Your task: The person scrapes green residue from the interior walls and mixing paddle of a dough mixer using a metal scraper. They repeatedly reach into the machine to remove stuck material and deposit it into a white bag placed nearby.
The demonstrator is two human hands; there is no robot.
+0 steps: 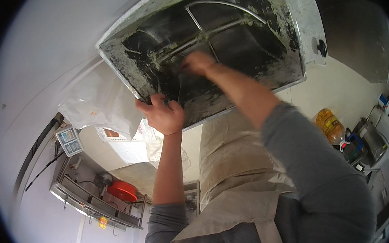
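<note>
In front of me is a metal mixer trough (pixel 195 111), its inner walls crusted with patchy pale, greenish residue over a dark, shiny surface. Across its inside runs a mixing shaft (pixel 184 48) with thin arms and a curved metal bar (pixel 227 4). My left hand (pixel 165 115) grips the near rim by the left corner, fingers curled over the edge. Deep inside, my right hand (pixel 198 64) is blurred, just below the shaft; its fingers look bunched, and whether they hold anything is hidden by the blur.
A clear plastic bag (pixel 93 111) hangs left of the trough, above a digital scale (pixel 69 141). A wall rack (pixel 102 207) carries a red basin (pixel 123 191). To the right stand a large oil bottle (pixel 329 125) and a metal appliance (pixel 371 142). A black knob (pixel 322 48) protrudes from the machine's side.
</note>
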